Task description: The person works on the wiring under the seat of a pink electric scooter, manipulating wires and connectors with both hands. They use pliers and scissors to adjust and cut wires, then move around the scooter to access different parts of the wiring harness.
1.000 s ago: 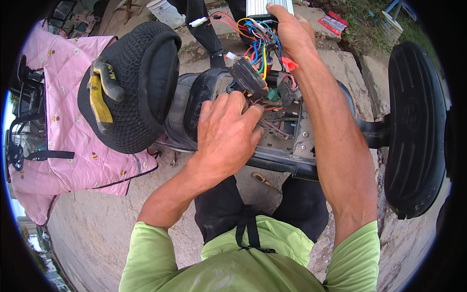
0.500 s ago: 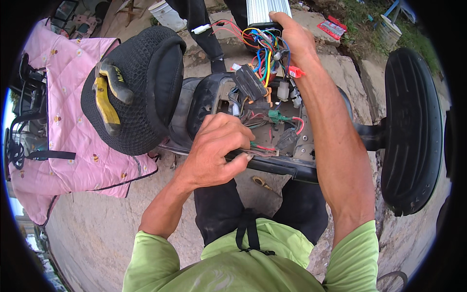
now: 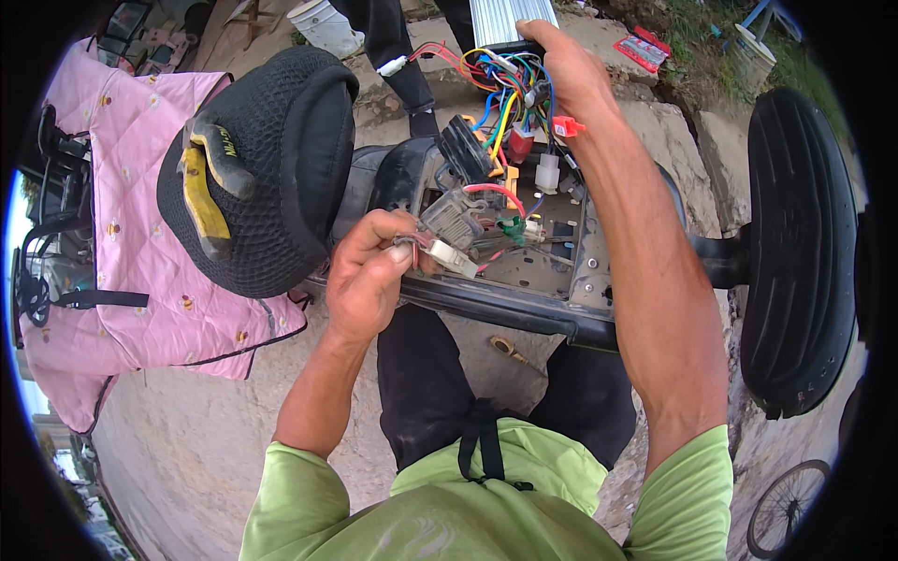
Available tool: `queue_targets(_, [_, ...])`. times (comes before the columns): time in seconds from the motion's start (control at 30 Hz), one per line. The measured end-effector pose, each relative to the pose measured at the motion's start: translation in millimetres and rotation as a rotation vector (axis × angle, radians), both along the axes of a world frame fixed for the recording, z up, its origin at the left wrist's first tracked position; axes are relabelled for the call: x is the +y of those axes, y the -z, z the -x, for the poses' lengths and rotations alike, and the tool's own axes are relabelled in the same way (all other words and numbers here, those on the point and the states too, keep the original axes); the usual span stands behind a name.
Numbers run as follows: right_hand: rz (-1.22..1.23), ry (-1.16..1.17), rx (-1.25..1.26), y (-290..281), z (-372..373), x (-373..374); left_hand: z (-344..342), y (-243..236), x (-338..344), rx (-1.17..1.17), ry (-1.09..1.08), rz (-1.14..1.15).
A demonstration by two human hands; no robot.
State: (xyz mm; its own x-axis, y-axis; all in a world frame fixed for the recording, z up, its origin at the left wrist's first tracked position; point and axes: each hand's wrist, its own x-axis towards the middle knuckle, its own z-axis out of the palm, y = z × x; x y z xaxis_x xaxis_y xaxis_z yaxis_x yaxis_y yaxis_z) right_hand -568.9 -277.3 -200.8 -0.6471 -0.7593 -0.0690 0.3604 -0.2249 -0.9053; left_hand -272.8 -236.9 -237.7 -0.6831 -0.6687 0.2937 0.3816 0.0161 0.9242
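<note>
Metal box (image 3: 513, 25): silver and ribbed, at the top edge of our view, in the right hand (image 3: 572, 79); we judge it stiff and fairly weighty, its ribbed sides a sounder hold than its leads.
Coloured wires (image 3: 510, 89): hang in a tangled bunch from the near end of the metal box; they look limp, and we rate their joints as the weak point.
White plug (image 3: 452, 258): just right of the left hand (image 3: 367, 280), above the frame (image 3: 510, 309); hard, light plastic by our reading, best held by its body, since a tug on its thin wires (image 3: 419, 241) may strain them.
Left hand: thumb and finger pinched together on the thin wires behind the white plug.
Right hand: curled on the metal box, thumb over its near right corner; we cannot see the fingers beneath.
Grey plug (image 3: 452, 218): just beyond the white plug; we cannot tell whether they touch.
Black block (image 3: 462, 151): between the hands, below the coloured wires.
Seat (image 3: 271, 224): left of the left hand, a yellow-and-black tool (image 3: 204, 201) resting on it.
</note>
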Motion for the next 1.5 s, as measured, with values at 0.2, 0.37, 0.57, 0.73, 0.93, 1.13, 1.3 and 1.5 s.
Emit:
queue_targets(0.2, [0.026, 0.018, -0.017, -4, -2, 1, -2, -4, -4, 0.057, 0.081, -0.12])
queue_targets(0.37, [0.01, 0.019, 0.005, -5, -2, 1, -8, 0, -10, 0.099, 0.172, -0.043])
queue_targets(0.57, [-0.017, 0.018, 0.02, -1, 2, -3, -9, -1, -8, 0.087, 0.161, -0.06])
queue_targets(0.73, [-0.02, 0.016, -0.001, -3, 4, -2, -11, 2, -6, 0.045, 0.189, 0.088])
queue_targets(0.93, [0.067, -0.074, -0.044, -6, 4, 1, -4, -12, 24, -0.204, 0.119, 0.916])
queue_targets(1.13, [0.088, -0.19, -0.056, -17, -3, 9, -9, -16, 23, -0.132, 0.105, 0.833])
queue_targets(1.3, [0.13, -0.24, -0.004, -12, 0, 9, 10, -27, 24, -0.422, -0.112, 0.689])
queue_targets(1.5, [0.192, -0.245, 0.021, -13, 3, 11, 41, -51, 23, -0.753, -0.103, 0.801])
